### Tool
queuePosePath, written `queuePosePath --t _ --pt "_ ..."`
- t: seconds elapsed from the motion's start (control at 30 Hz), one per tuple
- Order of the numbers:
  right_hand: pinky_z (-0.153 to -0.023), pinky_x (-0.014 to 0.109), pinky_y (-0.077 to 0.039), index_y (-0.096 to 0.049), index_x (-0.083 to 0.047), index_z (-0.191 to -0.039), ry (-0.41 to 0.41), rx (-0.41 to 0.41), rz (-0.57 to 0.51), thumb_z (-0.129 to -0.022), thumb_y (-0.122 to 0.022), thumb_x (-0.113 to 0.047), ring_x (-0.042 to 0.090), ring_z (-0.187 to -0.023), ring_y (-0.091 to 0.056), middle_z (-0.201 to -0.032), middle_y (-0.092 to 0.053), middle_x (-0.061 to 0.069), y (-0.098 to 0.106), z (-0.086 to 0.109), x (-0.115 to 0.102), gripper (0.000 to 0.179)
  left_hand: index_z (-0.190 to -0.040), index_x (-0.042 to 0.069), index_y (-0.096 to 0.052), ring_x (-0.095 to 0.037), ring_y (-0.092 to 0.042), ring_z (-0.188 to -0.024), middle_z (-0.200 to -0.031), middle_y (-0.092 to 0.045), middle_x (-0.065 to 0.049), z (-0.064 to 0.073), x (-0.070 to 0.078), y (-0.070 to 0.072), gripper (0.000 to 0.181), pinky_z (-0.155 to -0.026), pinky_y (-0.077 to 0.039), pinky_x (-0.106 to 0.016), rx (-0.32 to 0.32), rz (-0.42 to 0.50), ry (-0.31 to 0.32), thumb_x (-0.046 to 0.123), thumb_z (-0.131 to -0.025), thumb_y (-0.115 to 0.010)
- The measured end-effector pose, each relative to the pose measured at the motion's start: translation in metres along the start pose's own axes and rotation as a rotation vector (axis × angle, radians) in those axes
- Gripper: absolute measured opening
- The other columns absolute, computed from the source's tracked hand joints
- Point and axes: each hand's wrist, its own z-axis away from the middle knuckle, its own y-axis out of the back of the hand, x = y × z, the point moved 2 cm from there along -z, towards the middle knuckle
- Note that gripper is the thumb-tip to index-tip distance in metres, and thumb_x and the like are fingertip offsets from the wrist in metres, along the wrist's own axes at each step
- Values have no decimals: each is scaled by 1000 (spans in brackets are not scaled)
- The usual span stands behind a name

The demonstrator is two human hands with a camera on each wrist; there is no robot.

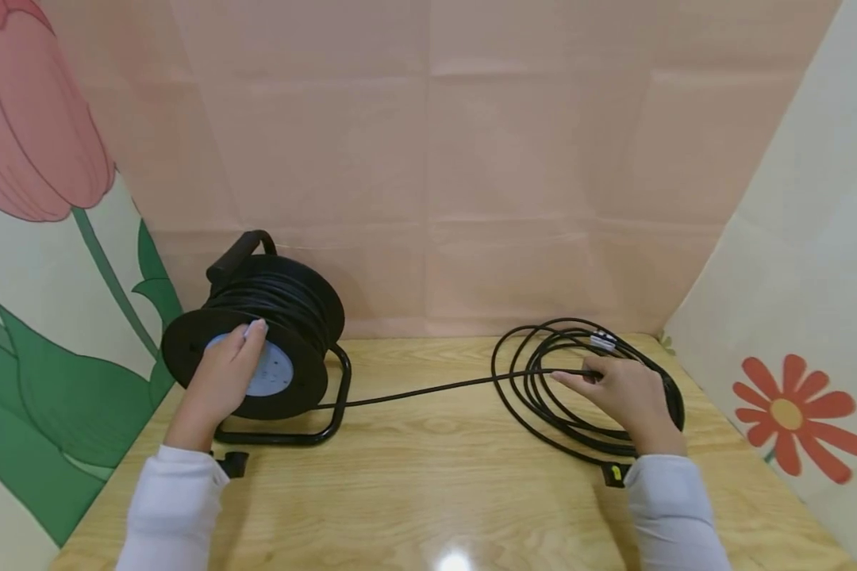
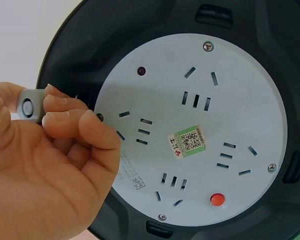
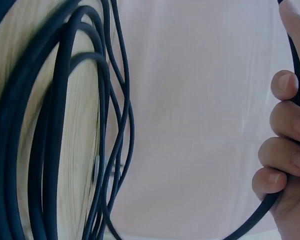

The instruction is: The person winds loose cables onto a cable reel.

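On the left stands a black cable reel (image 1: 286, 293) on a tubular frame, its drum wound with black cable. My left hand (image 1: 221, 381) is at its front face, pinching a small grey crank knob (image 2: 32, 105) between thumb and fingers. Sockets, a red button and a QR sticker show on the reel's pale disc (image 2: 190, 175). From the reel a black cable (image 1: 428, 389) runs across to my right hand (image 1: 632, 396), whose fingers curl round it. Below and around that hand lies a loose coil (image 1: 674, 396) of the same cable.
Near the right sleeve sits a black plug-like piece (image 1: 616, 474) with a yellow mark. Another small black piece (image 1: 236, 464) lies by the left sleeve. A white tag (image 1: 603, 341) hangs on the coil. Walls enclose the wooden table (image 1: 414, 492) at the back and sides.
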Motion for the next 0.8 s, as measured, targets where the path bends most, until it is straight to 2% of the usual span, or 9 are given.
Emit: queuePosePath --t 0.03,0.1,0.23,0.3,0.37,0.4,0.47,0.53,0.8 --pt "-41 28 -16 -35 -25 -61 0 6 0 -79 -78 -58 7 -44 -19 -51 -22 -13 1 1 2 57 -155 -3 -27 -49 -31 -140 -155 -32 -30 0 0 -1 79 -109 -29 -66 -5 4 0 57 -106 -14" --pt "-41 28 -17 -36 -25 -60 -8 -1 -4 -78 -79 -58 8 -44 -21 -50 -25 -12 1 2 5 57 -156 -3 -25 -48 -30 -140 -156 -30 -29 1 0 -2 79 -109 -28 -66 -7 5 0 57 -106 -14" --pt "-42 29 -20 -42 -26 -62 -32 -39 -33 -81 -77 -57 9 -44 -25 -51 -29 -11 -2 2 8 51 -154 -3 -28 -47 -37 -136 -151 -37 -29 2 1 -3 78 -107 -32 -65 -3 -5 -1 56 -106 -13" --pt "-42 29 -22 -46 -27 -64 -52 -68 -52 -85 -74 -57 10 -44 -28 -51 -32 -10 -3 2 7 46 -147 -3 -38 -45 -48 -123 -133 -50 -30 1 2 -4 76 -98 -40 -61 7 -18 0 56 -106 -13" --pt "-43 30 -25 -49 -28 -67 -67 -99 -71 -88 -71 -54 11 -45 -31 -53 -35 -10 -3 2 7 40 -131 -3 -47 -40 -55 -103 -107 -55 -26 1 5 -6 72 -86 -45 -54 27 -35 -8 55 -107 -13" --pt "-43 31 -26 -51 -28 -68 -73 -110 -81 -90 -70 -53 12 -46 -32 -53 -36 -10 -3 1 6 38 -120 -2 -50 -37 -54 -92 -93 -52 -21 1 6 -7 68 -79 -44 -50 40 -43 -17 54 -107 -14" --pt "-43 31 -28 -53 -28 -70 -74 -124 -96 -91 -69 -51 12 -46 -34 -54 -38 -10 -3 1 4 35 -101 1 -47 -30 -49 -76 -77 -41 -13 1 7 -9 61 -70 -40 -43 68 -57 -32 53 -108 -15" --pt "-45 31 -29 -53 -28 -71 -71 -130 -102 -92 -68 -52 12 -47 -36 -55 -40 -10 -4 0 1 35 -94 4 -45 -28 -47 -71 -74 -38 -10 1 7 -12 58 -67 -39 -40 89 -65 -44 52 -108 -16" --pt "-44 31 -28 -54 -30 -73 -41 -109 -96 -89 -70 -54 12 -49 -37 -56 -40 -11 -4 -5 -8 34 -85 4 -44 -28 -47 -70 -73 -40 -10 2 9 -31 53 -63 -39 -40 154 -88 -89 46 -109 -23"
